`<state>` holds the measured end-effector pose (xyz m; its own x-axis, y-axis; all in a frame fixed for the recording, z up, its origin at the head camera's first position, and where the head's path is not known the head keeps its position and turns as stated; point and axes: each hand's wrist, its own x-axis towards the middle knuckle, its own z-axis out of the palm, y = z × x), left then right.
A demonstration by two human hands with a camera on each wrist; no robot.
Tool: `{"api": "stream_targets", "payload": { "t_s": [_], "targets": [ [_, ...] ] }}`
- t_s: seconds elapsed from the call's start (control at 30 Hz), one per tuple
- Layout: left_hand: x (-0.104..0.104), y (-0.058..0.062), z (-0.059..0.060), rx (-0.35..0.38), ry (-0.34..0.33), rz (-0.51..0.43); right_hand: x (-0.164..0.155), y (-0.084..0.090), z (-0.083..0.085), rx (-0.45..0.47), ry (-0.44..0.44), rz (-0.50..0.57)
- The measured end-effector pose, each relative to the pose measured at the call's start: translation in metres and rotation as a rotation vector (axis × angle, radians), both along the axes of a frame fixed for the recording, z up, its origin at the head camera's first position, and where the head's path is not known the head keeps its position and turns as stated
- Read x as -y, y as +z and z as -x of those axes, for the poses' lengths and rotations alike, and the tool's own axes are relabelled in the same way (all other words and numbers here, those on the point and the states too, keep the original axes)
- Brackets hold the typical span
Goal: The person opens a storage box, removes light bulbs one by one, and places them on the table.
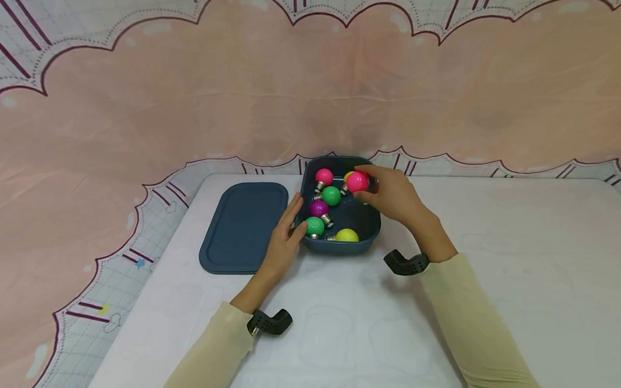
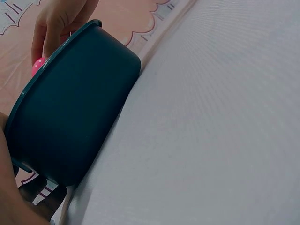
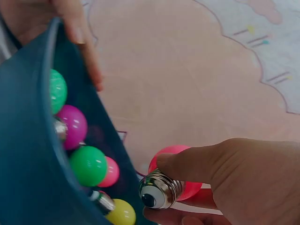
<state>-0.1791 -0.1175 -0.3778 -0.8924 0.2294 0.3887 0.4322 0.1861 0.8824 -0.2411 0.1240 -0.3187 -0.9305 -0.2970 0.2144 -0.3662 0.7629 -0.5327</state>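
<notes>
A dark teal box (image 1: 373,223) stands on the white table with several coloured bulbs inside: pink (image 1: 323,176), green (image 1: 331,195), purple (image 1: 318,208), green (image 1: 314,226) and yellow (image 1: 347,235). My right hand (image 1: 363,187) pinches another pink bulb (image 1: 358,181) just above the box's far right part. Its metal screw base (image 3: 159,190) points back toward the wrist in the right wrist view. My left hand (image 1: 290,229) holds the box's left wall, thumb over the rim and fingers (image 3: 77,33) outside. The left wrist view shows mainly the box's outer wall (image 2: 70,117).
The matching teal lid (image 1: 245,227) lies flat on the table just left of the box. A pink patterned cloth (image 1: 307,103) hangs behind and drapes round the table's left and far edges. White tabletop (image 1: 523,255) stretches to the right and front.
</notes>
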Motion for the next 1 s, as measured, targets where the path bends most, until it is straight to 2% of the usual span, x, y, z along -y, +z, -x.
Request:
{"api": "stream_targets", "payload": {
  "t_s": [0.23,0.47,0.53,0.77,1.0],
  "targets": [
    [0.000,-0.001,0.002,-0.009,0.000,-0.008,-0.018,0.008,0.000,0.000,-0.049,0.085],
    [0.004,-0.031,0.020,-0.041,0.009,-0.020,-0.034,0.007,0.001,-0.054,-0.072,0.135],
    [0.005,-0.034,0.021,-0.054,0.012,-0.016,-0.038,0.007,0.002,-0.063,-0.085,0.142],
    [0.000,-0.001,0.001,0.005,-0.003,0.001,-0.054,0.009,0.001,-0.025,-0.145,0.152],
    [0.000,-0.001,0.000,-0.005,-0.003,0.005,-0.072,0.007,0.003,0.022,-0.189,0.160]
  ]
}}
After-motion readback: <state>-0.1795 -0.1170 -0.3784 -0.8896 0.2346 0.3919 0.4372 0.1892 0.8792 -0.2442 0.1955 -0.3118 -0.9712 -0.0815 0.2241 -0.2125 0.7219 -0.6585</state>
